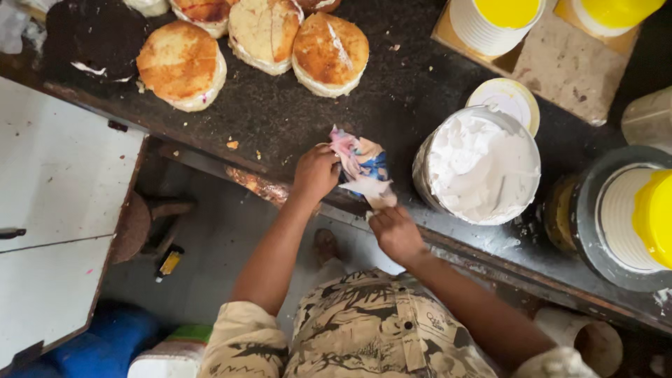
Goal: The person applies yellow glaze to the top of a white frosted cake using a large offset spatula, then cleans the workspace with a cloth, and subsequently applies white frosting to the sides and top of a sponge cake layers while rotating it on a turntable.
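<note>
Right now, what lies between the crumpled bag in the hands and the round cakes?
Only bare dark counter with a few crumbs separates the crumpled bag from the round cakes, per the head view.

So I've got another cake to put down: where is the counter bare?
One bare patch of the dark counter lies between the round cakes and the left hand holding the piping bag. Another lies above the bag, left of the small lid. It is crowded around the cream bucket.

Head camera, steeply downward, close over counter [294, 119]
</note>
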